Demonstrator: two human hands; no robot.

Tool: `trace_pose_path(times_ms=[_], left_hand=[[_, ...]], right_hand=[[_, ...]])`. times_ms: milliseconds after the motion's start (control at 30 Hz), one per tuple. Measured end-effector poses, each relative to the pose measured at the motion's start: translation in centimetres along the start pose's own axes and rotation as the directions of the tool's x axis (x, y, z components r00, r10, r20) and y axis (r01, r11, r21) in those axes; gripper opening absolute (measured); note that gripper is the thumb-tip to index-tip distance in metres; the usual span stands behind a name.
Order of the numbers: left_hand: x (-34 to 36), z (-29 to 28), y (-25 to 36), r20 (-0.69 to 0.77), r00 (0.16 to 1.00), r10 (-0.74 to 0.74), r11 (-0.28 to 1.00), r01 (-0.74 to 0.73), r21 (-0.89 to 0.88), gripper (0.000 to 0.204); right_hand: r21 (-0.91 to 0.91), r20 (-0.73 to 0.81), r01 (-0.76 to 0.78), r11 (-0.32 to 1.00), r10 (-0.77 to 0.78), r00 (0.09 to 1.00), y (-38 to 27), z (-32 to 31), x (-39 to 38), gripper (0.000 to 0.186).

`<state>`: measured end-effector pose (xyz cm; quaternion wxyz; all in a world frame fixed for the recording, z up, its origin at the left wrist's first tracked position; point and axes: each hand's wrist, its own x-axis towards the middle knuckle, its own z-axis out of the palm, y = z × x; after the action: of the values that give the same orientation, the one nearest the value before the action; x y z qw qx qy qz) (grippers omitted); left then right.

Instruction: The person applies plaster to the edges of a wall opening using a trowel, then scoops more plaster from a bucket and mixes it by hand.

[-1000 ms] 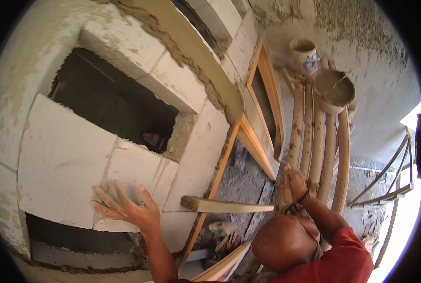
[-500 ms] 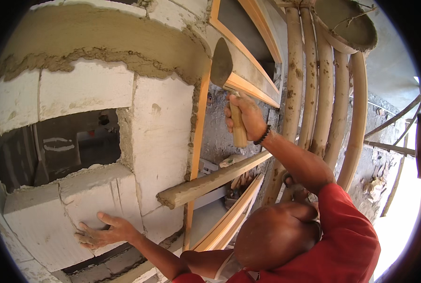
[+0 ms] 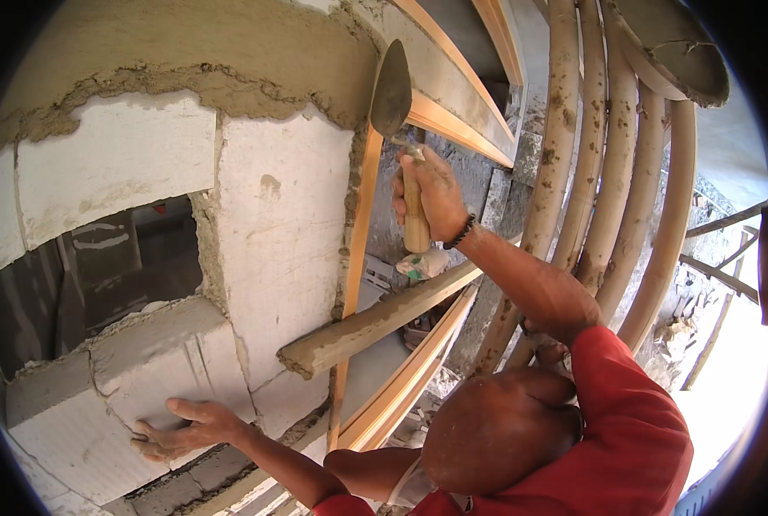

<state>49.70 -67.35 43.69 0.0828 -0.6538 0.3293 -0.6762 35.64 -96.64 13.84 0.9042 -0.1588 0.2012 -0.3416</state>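
In my right hand (image 3: 431, 193) is a trowel (image 3: 392, 90), gripped by its wooden handle. Its grey pointed blade points upward, near the top of an orange wooden strip at the wall's edge. My left hand (image 3: 186, 426), fingers spread, rests against the face of a pale wall block (image 3: 165, 357) below a rectangular opening. Wet grey-brown mortar (image 3: 203, 43) covers the upper wall, ending in a ragged lower edge above bare white blocks (image 3: 117, 155). Whether the blade touches the wall or strip I cannot tell.
Bamboo poles (image 3: 569, 129) run alongside on the right, with a round mortar pan (image 3: 672, 52) at their top. A mortar-caked timber (image 3: 375, 318) juts from the wall's edge. The dark opening (image 3: 100, 267) is at left. My bent knee (image 3: 500, 430) is at lower centre.
The view has shifted, with the wall appearing further left and the bamboo further right. The trowel has moved slightly up and left in the picture. My left hand stays on the block.
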Motion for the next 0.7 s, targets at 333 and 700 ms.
trace_pose_path(times_ms=[333,700], left_hand=[[0.4,-0.2,0.6,0.007,1.0,0.016,1.0,-0.016,0.0,0.058],[0.0,-0.3,0.2,0.048,0.999,0.018,0.999,-0.019,0.03,0.061]], right_hand=[[0.021,-0.04,-0.04,0.999,0.041,0.998,-0.6,0.8,-0.1,0.018],[-0.024,-0.05,0.002,1.0,-0.003,0.999,-0.8,1.6,-0.4,0.017]])
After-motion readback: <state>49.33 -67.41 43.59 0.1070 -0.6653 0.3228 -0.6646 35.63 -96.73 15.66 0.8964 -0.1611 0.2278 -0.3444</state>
